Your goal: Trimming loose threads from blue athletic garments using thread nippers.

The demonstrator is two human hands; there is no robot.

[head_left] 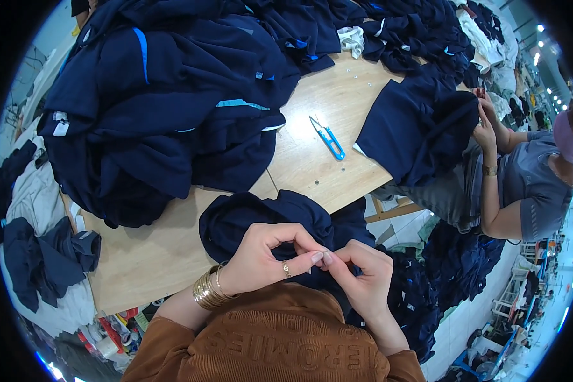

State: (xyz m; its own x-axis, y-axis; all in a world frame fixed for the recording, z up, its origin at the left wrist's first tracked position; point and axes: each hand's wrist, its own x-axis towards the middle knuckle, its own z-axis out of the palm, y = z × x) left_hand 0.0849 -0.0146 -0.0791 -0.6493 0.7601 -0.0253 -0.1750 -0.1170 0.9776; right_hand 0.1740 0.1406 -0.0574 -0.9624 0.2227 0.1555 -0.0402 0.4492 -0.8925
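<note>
My left hand (270,251), with gold bangles at the wrist and a ring, meets my right hand (365,272) in front of my chest. Thumb and fingers of both are pinched together, tip to tip. Whatever lies between them is too small to make out. Just beyond and below the hands, a navy garment (261,219) hangs over the table's near edge. Farther off on the wood lie blue-handled thread snips (329,141), their blades pointing away from me and to the left.
A large heap of navy garments (153,121) covers the left of the wooden table (312,181). On the right a co-worker (519,172) holds another navy garment (407,130). More navy clothing (458,267) is piled low at the right. White cloth (350,41) lies at the far side.
</note>
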